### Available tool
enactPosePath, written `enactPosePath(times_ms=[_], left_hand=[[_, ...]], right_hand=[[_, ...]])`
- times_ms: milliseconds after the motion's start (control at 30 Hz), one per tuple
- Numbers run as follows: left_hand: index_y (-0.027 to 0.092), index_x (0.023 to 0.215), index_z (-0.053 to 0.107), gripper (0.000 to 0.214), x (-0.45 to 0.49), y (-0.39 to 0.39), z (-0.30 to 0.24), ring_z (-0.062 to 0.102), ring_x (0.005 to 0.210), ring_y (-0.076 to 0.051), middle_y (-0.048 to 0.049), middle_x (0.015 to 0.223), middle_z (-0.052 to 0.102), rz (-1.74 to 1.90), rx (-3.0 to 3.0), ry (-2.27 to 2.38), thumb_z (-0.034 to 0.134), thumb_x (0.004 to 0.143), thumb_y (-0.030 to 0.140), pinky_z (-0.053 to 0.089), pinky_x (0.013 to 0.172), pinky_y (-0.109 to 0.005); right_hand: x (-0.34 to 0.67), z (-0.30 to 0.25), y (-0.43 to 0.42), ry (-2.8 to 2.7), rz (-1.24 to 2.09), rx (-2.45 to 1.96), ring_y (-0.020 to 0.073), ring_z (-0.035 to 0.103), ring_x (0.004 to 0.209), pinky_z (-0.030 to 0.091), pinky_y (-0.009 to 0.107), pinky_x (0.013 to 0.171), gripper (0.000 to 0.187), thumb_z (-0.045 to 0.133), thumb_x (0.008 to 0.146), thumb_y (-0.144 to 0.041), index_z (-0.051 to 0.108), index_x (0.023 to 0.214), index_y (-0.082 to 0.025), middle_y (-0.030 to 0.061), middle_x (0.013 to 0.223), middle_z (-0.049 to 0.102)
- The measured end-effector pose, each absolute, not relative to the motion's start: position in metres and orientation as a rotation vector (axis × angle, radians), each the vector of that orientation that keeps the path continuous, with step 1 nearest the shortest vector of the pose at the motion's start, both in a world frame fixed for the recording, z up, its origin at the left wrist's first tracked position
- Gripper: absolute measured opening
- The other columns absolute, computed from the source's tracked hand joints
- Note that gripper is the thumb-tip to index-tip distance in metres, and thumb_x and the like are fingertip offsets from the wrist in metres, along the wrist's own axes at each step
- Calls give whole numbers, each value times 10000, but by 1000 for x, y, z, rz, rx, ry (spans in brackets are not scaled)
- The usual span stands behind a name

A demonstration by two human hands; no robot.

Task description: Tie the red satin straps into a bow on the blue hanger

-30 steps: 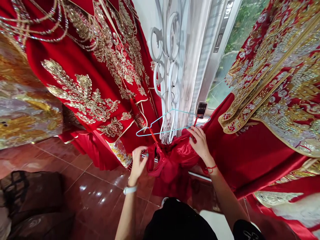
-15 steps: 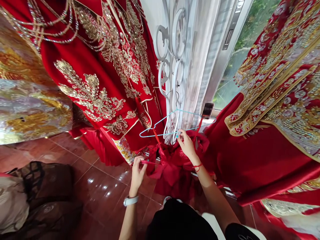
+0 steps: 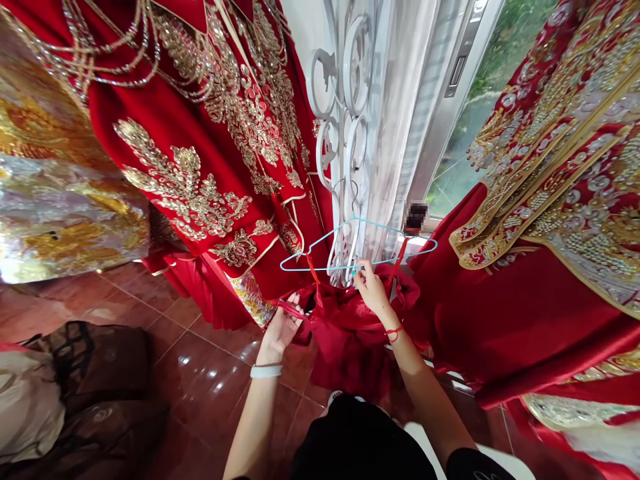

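Beside the white scrolled ironwork (image 3: 343, 133), a red garment (image 3: 350, 312) is hanging from a light-blue hanger (image 3: 377, 225), low at the centre of the view; 2 thin red straps (image 3: 313, 268) are running up from it to the hanger, 1 near each end; the hanger's hook is sitting against the ironwork. Left hand (image 3: 284, 327): lying palm up at the garment's left edge, fingers loosely spread, with a narrow red strip (image 3: 290, 309) crossing them; whether the thumb is pressing on the strip, cannot tell. Right hand (image 3: 370, 287): resting at the garment's middle, fingers bent, tips close together at the hanger's lower bar; cannot tell whether they are pinching the bar or the cloth edge; a teal nail is showing there. A white band (image 3: 266, 371) is circling the left wrist; a red cord bracelet (image 3: 394, 333), the right. On the left side, a red gown (image 3: 165, 123) with gold embroidery is hanging close by the hanger; on the right side, a heavily beaded gold-and-red garment (image 3: 560, 200) is hanging before a glass pane (image 3: 505, 67). Below, reddish tiles (image 3: 210, 407) are reflecting bright spots; dark brown bags (image 3: 100, 373) are lying at lower left, well apart from the hands; the wearer's black clothing (image 3: 355, 443) is showing at the bottom edge.
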State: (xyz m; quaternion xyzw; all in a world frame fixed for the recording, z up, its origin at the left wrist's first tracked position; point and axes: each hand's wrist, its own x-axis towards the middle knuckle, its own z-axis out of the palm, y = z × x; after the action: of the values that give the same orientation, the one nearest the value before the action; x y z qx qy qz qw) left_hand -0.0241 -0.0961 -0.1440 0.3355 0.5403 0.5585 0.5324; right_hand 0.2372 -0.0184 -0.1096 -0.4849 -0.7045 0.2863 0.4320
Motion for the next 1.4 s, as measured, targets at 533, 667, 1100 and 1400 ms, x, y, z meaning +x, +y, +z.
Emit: enactPosePath(times_ms=[533, 667, 1100, 1400], left_hand=[[117, 1007, 763, 595, -64, -50, -36, 703, 1058, -308, -159, 1091, 764, 1453, 1514, 1471, 798, 652, 594, 533, 1008, -472], [111, 1006, 778, 593, -54, -34, -14, 717, 1005, -302, -148, 1046, 775, 1356, 1638, 1418, 813, 640, 577, 555, 976, -462], [144, 856, 787, 386, -31, -12, 7, 705, 798, -243, -88, 863, 781, 966, 1962, 1266, 794, 692, 493, 565, 835, -389], [141, 729, 666, 296, -28, -13, -24, 594, 678, -159, -33, 722, 687, 1056, 1985, 1364, 702, 772, 432, 472, 672, -262]], right_hand=[[223, -107, -33, -1830, 603, -1293, 224, 611, 629, 402, 280, 608, 229, 393, 924, -288, 458, 1141, -254, -4, 706, 608], [223, -107, -34, -1866, 590, -1293, 216, 613, 631, 391, 271, 605, 258, 404, 908, -261, 459, 1158, -241, -3, 724, 630], [220, -111, -30, -1805, 641, -1236, 169, 516, 534, 346, 252, 571, 285, 412, 863, -198, 419, 1146, -235, -40, 695, 584], [228, -119, -21, -1694, 728, -1168, 149, 519, 580, 397, 254, 601, 405, 453, 843, -164, 472, 1243, -225, -32, 726, 590]])
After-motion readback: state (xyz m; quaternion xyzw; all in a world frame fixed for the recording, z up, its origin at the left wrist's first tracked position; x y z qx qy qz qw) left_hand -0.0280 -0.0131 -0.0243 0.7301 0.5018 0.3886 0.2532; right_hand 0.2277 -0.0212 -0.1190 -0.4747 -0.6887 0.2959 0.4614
